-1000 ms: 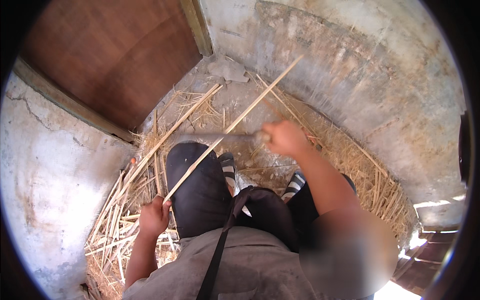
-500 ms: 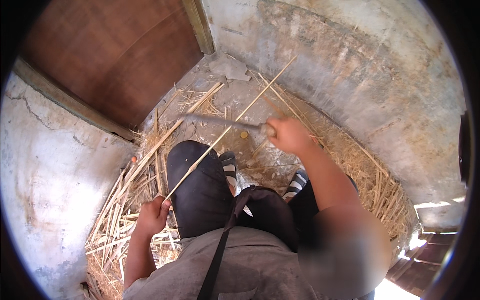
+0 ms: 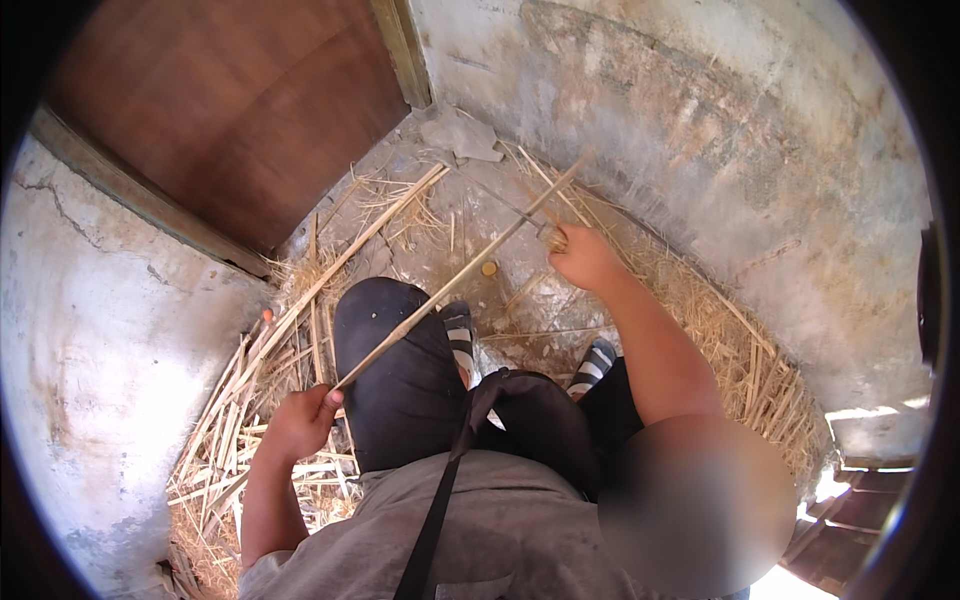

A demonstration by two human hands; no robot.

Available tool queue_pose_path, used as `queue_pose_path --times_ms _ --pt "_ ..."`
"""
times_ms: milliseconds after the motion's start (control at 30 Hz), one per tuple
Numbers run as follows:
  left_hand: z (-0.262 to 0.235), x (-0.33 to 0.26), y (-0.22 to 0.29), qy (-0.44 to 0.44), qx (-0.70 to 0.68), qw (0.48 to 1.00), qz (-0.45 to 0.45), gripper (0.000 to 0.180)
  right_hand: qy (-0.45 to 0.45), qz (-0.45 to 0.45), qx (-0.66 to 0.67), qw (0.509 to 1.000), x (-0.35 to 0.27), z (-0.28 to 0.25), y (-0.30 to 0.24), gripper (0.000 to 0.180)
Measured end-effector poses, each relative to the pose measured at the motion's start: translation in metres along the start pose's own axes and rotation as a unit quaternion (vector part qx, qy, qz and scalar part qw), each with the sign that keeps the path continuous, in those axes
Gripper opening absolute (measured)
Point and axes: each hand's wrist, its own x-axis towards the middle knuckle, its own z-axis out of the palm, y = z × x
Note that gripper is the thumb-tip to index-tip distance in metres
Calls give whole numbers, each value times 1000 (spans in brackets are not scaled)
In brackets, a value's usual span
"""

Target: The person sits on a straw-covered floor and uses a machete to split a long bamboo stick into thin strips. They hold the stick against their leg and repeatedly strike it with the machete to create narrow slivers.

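In the head view, the left hand [image 3: 303, 422], at 8 o'clock, is clamped on a stick's [image 3: 430, 304] near end; the stick slants across the knee [image 3: 372, 308] toward 1 o'clock. At 2 o'clock, the right hand [image 3: 588, 260] clenches a knife [image 3: 552, 238], its blade crossing the stick. Straw [image 3: 740, 365] lies at 4 o'clock.

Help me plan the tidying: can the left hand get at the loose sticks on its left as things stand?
Probably yes: the loose sticks lie just beside the left hand with nothing visibly in between, though its grip on the long stick may hinder picking.
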Motion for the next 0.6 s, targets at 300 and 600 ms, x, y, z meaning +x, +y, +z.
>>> queue_pose_path --times_ms 300,600 --pt "21 2 -19 39 13 999 30 49 -135 -65 -4 989 -26 -36 -54 28" --pt "16 0 -16 13 -36 999 24 49 -97 -110 -27 989 -23 -25 -57 28"
